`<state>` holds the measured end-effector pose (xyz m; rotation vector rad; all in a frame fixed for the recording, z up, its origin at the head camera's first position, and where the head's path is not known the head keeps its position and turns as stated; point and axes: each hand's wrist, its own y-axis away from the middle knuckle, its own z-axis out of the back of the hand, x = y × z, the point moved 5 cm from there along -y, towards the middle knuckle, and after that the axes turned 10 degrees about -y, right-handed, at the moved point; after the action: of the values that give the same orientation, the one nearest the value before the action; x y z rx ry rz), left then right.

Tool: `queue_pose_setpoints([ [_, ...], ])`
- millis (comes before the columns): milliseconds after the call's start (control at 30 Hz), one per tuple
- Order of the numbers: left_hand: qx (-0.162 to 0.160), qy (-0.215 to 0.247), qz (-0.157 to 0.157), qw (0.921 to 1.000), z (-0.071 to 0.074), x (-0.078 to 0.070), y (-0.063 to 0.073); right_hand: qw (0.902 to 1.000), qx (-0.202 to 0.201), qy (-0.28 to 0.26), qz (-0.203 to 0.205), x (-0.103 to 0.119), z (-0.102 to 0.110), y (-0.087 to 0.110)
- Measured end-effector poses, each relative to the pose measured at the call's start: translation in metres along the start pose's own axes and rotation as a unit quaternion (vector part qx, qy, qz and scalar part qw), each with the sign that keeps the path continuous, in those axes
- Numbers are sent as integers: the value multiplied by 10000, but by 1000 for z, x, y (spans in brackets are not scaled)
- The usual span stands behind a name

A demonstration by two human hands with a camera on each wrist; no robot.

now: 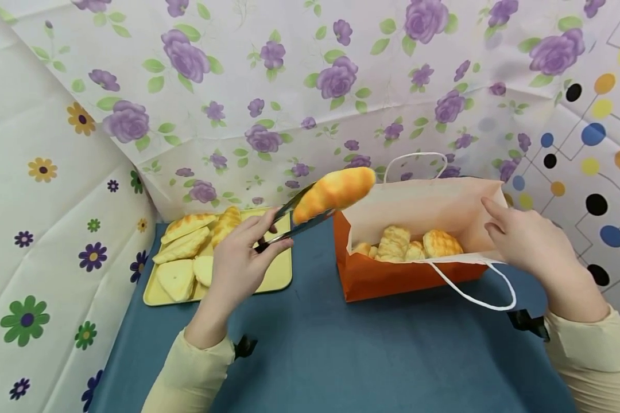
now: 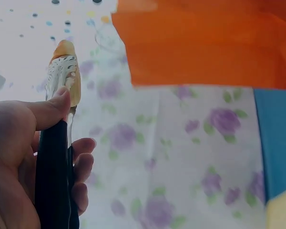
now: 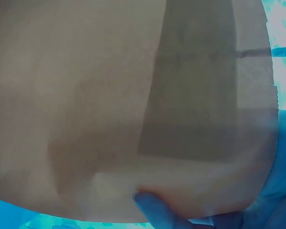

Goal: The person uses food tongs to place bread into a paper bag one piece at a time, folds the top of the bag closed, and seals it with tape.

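My left hand (image 1: 239, 252) grips a pair of tongs (image 1: 306, 222) with black handles. Between the tong ends is a golden croissant-shaped roll (image 1: 336, 194), raised above the table just left of the paper bag's opening. The orange paper bag (image 1: 413, 281), pale inside, stands wide open with several breads (image 1: 395, 244) in it. At its right end my right hand (image 1: 534, 241) holds the rim. In the right wrist view a fingertip (image 3: 155, 207) presses on the inner paper, while the other fingers are mostly hidden behind it.
A yellow tray (image 1: 284, 278) at the left bears several breads (image 1: 186, 244), partly covered by my left hand. White cord handles (image 1: 475, 301) stick out from the bag's front and back. A blue cloth (image 1: 310, 350) covers the table, with a flowered sheet (image 1: 263, 86) behind.
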<state>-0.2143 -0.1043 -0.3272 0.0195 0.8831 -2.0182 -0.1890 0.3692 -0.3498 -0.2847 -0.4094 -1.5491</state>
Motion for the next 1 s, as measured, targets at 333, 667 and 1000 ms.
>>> queue_pose_setpoints([
  [333,865,-1135,-1320,9809,-23,-66,-61,9998,186,-3,-118,2,1,-3],
  [667,2071,-2153,-1945,9343,-64,-111,-97,9999,98,73,-59,1,4,-3],
  [1000,2963,-2749,-2080,8907,-106,-132,-106,9998,172,118,-21,-1,3,-3],
])
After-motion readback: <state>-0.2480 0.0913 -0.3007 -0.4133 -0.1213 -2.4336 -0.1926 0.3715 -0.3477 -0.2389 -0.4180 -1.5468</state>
